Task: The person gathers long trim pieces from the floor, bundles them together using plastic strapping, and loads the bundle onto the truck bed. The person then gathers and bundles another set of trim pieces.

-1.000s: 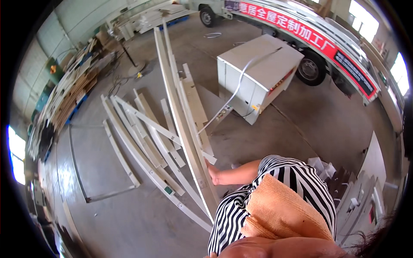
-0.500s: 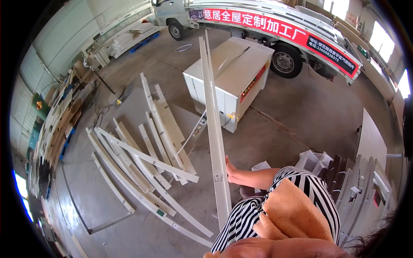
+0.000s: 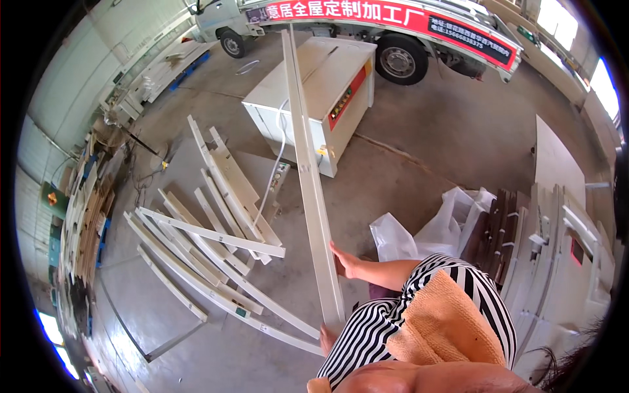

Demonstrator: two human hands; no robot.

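Handling of the long cream board strip (image 3: 311,196) seems underway: right grip (image 3: 344,261) clamped on its edge, left grip (image 3: 327,338) I cannot tell; next move likely calls for balance.

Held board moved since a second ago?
Yes, rightward against the white box: the board showed left of it, now crosses in front of it.

Right hand (image 3: 343,262) — on long board (image 3: 314,209)
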